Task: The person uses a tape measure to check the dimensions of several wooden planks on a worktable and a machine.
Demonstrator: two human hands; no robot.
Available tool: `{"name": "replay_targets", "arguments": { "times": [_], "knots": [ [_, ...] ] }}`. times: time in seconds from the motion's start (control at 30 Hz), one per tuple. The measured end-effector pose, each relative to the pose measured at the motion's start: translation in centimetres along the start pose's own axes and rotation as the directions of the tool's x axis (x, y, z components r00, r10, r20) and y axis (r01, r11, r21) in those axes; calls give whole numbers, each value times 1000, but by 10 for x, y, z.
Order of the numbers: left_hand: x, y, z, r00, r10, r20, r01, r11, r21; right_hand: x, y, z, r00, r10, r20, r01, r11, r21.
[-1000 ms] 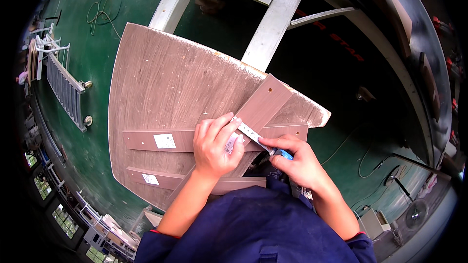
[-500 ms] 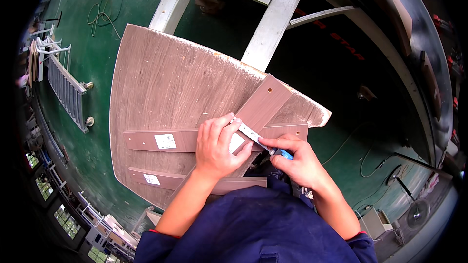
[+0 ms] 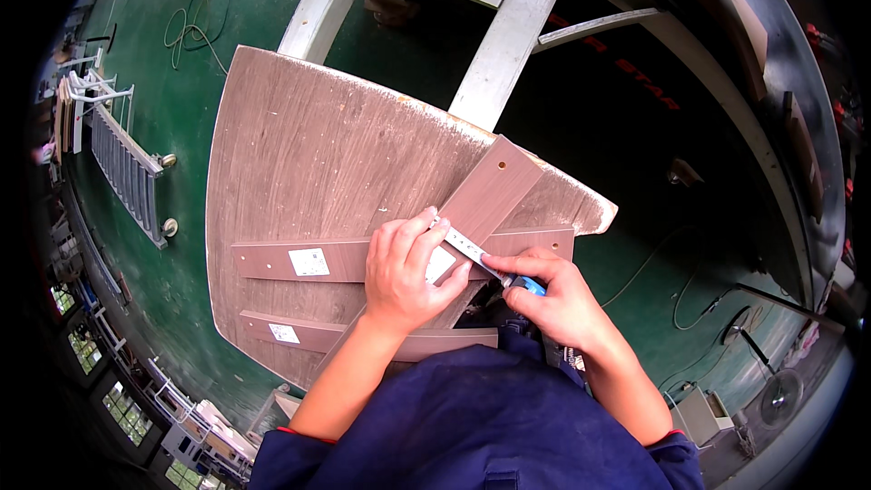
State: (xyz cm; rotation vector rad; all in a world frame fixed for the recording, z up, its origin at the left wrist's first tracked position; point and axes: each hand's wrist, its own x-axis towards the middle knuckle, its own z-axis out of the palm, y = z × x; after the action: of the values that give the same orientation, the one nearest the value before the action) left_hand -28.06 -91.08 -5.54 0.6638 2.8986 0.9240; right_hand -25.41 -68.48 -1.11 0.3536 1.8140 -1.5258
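A tape measure [image 3: 530,287] with a blue case is in my right hand [image 3: 564,301], whose fingers are closed round it. Its pale blade [image 3: 464,243] runs across the width of a slanting brown wood-grain strip [image 3: 494,183]. My left hand [image 3: 401,274] pinches the blade's far end at the strip's left edge, its thumb lower down by a white label [image 3: 439,265]. The slanting strip lies over a second strip [image 3: 349,263] that carries a label and small holes. A third labelled strip [image 3: 313,334] lies nearer me. My left forearm and clothing hide part of them.
The strips rest on a wood-grain board [image 3: 299,154] with chipped pale edges. Beyond it a pale frame [image 3: 513,36] stretches away. Green floor [image 3: 190,245] surrounds it, with a wheeled rack [image 3: 127,150] and a cable [image 3: 186,32] at left, and a fan [image 3: 778,397] at lower right.
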Motion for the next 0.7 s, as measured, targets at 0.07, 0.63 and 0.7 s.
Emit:
{"name": "replay_targets", "arguments": {
  "times": [0.07, 0.63, 0.7],
  "knots": [
    [0, 0, 0, 1000, 1, -1, -1, 1000, 1, 0, 0, 0, 1000, 4, 2, -4, 1000, 1],
    [1, 1, 0, 1000, 1, -11, -1, 1000, -2, 0, 1, -1, 1000, 14, 7, -14, 1000, 7],
    [1, 1, 0, 1000, 1, -13, -1, 1000, -2, 0, 0, -1, 1000, 15, 6, -15, 1000, 10]
  ]
}}
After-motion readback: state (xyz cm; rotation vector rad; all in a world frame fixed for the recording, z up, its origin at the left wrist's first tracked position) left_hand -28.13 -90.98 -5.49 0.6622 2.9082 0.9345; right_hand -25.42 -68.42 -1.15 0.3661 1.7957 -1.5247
